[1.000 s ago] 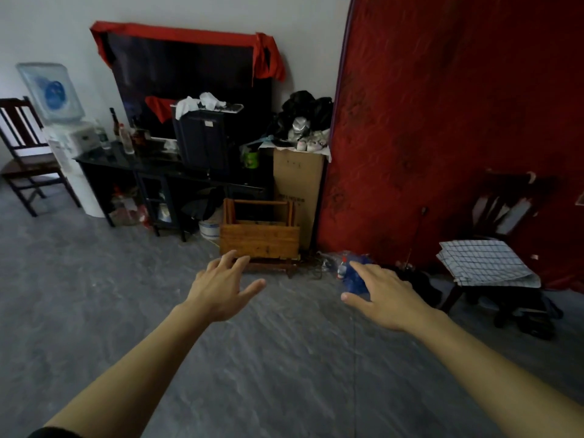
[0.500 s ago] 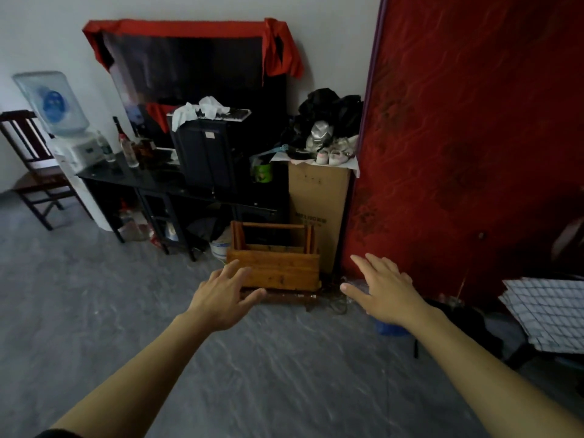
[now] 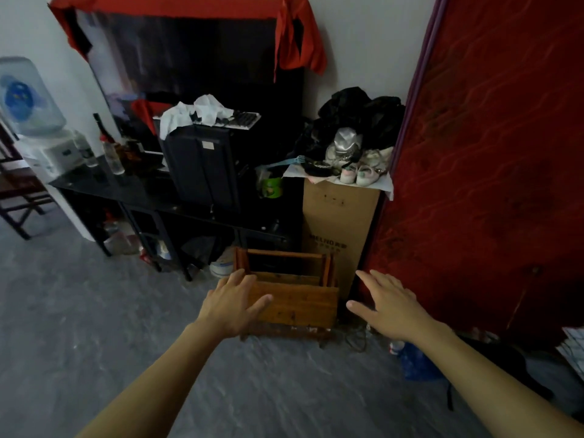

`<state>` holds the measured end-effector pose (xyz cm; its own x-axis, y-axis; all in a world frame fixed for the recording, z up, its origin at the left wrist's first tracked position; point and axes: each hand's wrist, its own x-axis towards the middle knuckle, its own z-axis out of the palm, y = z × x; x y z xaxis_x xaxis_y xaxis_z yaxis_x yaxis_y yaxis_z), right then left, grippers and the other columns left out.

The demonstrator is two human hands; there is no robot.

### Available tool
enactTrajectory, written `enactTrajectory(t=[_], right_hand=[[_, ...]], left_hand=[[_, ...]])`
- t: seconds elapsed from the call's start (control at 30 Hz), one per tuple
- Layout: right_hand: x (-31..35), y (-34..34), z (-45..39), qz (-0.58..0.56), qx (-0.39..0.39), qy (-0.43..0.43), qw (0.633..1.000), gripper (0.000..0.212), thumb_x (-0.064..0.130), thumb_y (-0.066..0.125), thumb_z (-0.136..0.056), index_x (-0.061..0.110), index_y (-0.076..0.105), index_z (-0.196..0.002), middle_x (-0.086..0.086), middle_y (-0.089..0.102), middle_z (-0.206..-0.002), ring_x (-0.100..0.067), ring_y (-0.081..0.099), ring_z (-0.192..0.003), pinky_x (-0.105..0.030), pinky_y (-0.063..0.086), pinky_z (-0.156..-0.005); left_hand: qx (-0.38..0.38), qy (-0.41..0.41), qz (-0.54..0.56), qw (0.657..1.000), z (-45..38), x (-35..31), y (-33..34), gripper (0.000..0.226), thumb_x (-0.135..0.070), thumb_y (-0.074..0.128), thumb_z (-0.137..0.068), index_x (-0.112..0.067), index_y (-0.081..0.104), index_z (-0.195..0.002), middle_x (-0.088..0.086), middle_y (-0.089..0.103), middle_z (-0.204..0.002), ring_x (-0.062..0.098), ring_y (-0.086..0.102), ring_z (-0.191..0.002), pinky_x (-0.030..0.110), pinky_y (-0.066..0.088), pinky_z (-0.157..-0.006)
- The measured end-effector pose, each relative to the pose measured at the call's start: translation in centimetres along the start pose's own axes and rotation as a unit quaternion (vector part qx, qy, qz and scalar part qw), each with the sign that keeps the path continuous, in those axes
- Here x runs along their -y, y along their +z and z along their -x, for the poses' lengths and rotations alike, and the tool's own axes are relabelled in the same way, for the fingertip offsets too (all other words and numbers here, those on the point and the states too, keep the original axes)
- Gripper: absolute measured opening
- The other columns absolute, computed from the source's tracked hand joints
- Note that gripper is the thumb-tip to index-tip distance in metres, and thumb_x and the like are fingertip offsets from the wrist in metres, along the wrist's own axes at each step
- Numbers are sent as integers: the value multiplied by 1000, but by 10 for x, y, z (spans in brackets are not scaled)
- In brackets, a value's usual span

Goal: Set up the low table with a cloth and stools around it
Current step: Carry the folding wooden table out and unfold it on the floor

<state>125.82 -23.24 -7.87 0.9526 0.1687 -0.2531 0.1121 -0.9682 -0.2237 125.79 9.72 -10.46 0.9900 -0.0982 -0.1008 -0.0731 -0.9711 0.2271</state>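
A low wooden table lies tipped on its side on the floor, its top facing me and its legs pointing toward the wall. My left hand is open, its fingers spread over the table's left edge. My right hand is open too, hovering just right of the table and apart from it. A white checked cloth shows only as a corner at the right edge. No stools are visible.
A black stand with bottles, a dark case and a large red-draped screen stands behind the table. A cardboard box topped with shoes and bags sits beside a red mattress. A water dispenser and wooden chair are at the left; a blue bag lies on the floor.
The view has come closer to the wooden table and both hands have reached forward, the left one onto its left edge. The checked cloth has slid almost out of sight to the right.
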Motion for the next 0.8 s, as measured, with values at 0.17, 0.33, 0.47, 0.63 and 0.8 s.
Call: enactTrajectory(t=[0.17, 0.33, 0.47, 0.63, 0.8], right_hand=[[20, -14, -70, -44, -11, 25, 999, 82, 76, 34, -88, 35, 8, -155, 0, 6, -164, -25, 5, -150, -58, 22, -114], [20, -19, -133, -27, -22, 27, 999, 81, 77, 30, -88, 35, 10, -154, 1, 5, -164, -26, 4, -150, -58, 22, -114], [11, -14, -197, -15, -3, 26, 1000, 79, 76, 30, -88, 32, 17, -153, 0, 13, -162, -25, 9, -148, -56, 25, -114], [-2, -13, -272, -28, 23, 8, 999, 75, 72, 33, -91, 29, 24, -151, -1, 20, -159, -24, 15, -146, -53, 28, -113], [-13, -16, -345, -59, 53, 13, 997, 74, 70, 37, -91, 30, 24, -151, 0, 18, -160, -26, 17, -146, -54, 30, -112]], left_hand=[[29, 15, 49, 998, -98, 33, -9, 79, -79, 29, -86, -29, 38, -146, 3, 30, -157, 31, 31, -141, 50, 36, -110], [26, 24, 75, 997, -174, 50, -8, 83, -84, 24, -81, -30, 44, -141, 3, 41, -149, 31, 40, -134, 48, 40, -103], [66, 22, 54, 996, -227, 60, 14, 84, -84, 22, -81, -29, 41, -142, 2, 43, -147, 29, 41, -132, 47, 43, -102], [117, -13, 36, 992, -282, 66, 27, 73, -76, 33, -87, -29, 40, -143, 3, 43, -146, 30, 40, -131, 49, 43, -103], [101, -35, 63, 992, -343, 75, 33, 63, -69, 40, -90, -25, 47, -135, 6, 50, -137, 32, 45, -125, 50, 46, -98]])
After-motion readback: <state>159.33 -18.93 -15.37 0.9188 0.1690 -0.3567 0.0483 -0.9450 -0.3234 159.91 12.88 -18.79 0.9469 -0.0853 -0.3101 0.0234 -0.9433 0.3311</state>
